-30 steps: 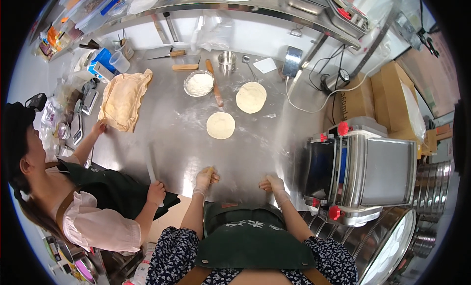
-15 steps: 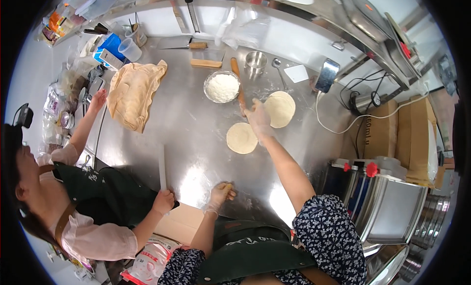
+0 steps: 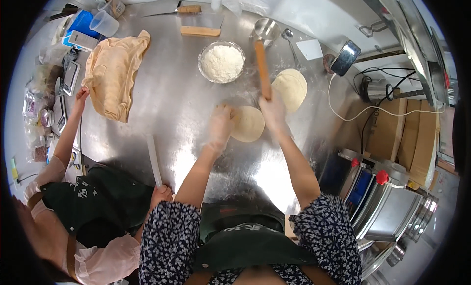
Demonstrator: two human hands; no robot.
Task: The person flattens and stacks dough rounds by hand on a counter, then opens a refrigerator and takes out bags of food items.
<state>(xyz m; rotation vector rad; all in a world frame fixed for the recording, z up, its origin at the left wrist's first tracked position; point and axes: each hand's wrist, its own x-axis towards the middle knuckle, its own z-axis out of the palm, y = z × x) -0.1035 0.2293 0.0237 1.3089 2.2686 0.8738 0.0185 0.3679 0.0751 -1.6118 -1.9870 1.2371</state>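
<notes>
I wear short, dark navy sleeves sprinkled with small white flowers. A dark green apron covers my front. My forearms are bare.

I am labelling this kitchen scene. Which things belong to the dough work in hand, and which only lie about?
In use: left hand on round flat dough disc; right hand gripping wooden rolling pin; glass bowl of flour.

Lying about: clear plastic measuring cup; steel spoon; wooden-handled knife.

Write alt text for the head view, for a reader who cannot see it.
Seen from above, the person's right hand grips a wooden rolling pin while the left hand touches a flat dough round on a steel table. A bowl of flour and a second dough round lie beyond; a co-worker at the left holds a thin white rod.
</notes>
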